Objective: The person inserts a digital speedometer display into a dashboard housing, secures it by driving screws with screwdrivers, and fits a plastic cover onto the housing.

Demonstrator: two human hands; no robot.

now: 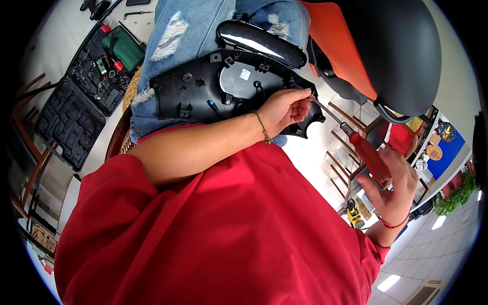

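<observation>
Nearest the camera, your red shirt [229, 218] filled the lower middle of the view. Beyond it your ripped blue jeans [188, 30] made a lap, and at upper right stood an orange-and-black moulded body [401, 56]. An opened black tool case [68, 122] lay to your left, a green pouch [125, 50] in its far half.

Across your thighs rested a curved black plastic panel [175, 96], its ribbed inner face up; a glossy black elongated piece [262, 43] sat just beyond its far edge. The red-handled screwdriver [366, 152] slanted down from the panel's right end toward your right side. Your right grip [398, 184] was closed around its handle, thumb to one side, fingers to the other. Your left grip [284, 112], over the panel's right part, pinched the shaft near its tip; what the tip met was hidden.

Smaller still were your olive cord bracelet [263, 127], the panel's white square label [245, 74] and a blue-tipped connector [212, 103].
</observation>
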